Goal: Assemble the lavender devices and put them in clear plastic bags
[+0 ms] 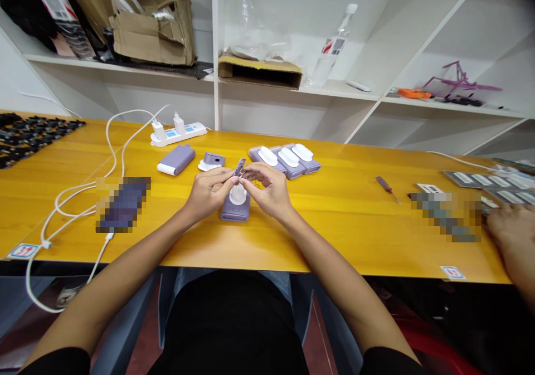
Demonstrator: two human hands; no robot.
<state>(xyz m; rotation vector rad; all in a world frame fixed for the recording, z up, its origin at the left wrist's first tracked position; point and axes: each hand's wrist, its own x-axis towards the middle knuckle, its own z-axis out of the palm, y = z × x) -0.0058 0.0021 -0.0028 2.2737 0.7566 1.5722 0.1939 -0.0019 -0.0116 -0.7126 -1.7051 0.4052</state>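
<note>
Both hands meet over a purple device housing (235, 210) with a white round piece on its top face. My left hand (211, 192) pinches a small, flat greyish-purple part (239, 167), held up on edge. My right hand (270, 188) has its thumb and fingers closed at the same part, where thin wires seem to show; what exactly it grips is too small to make out. Just behind my left hand is a short purple piece (214, 159) on a white base. Beyond my right hand stand several purple housings (292, 165) with white oval tops.
Left lie another purple housing (178, 159), a power strip (179, 134) with plugs, looped white cable (56, 208) and a blurred-out phone-like object (125, 205). A screwdriver (387, 188) lies right. Another person's hand (514, 235) rests near grey trays (476, 180). White shelves (267, 107) rise behind.
</note>
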